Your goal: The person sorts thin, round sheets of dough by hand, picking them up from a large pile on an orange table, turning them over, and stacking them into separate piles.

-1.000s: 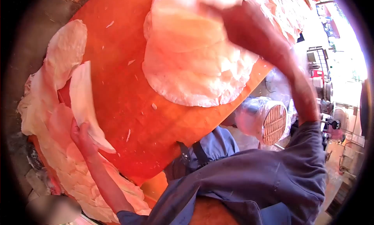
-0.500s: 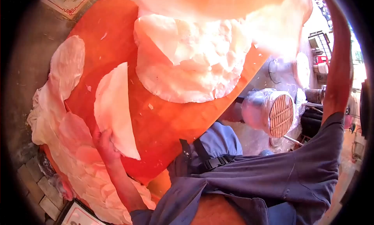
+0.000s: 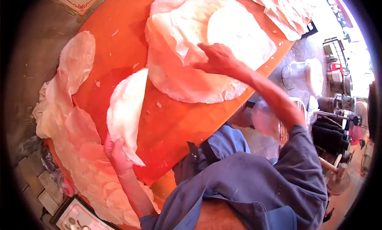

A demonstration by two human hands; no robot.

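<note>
My left hand point(image 3: 118, 153) is closed with thumb and fingers on the lower end of a folded thin white sheet point(image 3: 126, 106), which looks like a half-moon of flatbread. The sheet stands up along the orange table point(image 3: 159, 128). Over a broad pile of thin round sheets point(image 3: 179, 80) reaches my right hand point(image 3: 217, 60), its fingers apart and the fingertips right at the loose edge of an upper sheet. A smooth pale round sheet point(image 3: 234, 31) lies on top of the pile, partly behind that hand.
Along the table's left edge runs a long overlapping row of similar sheets point(image 3: 83, 166). More wrinkled sheets point(image 3: 286, 11) lie at the far right corner. Small scraps dot the table. Right of it stand a plastic-wrapped drum point(image 3: 264, 118) and a white bucket point(image 3: 296, 74).
My right arm has swung down from the upper right, bringing the hand over the pile. The large sheet blurring the top is now down on the pile. My left hand has shifted slightly right with the folded sheet.
</note>
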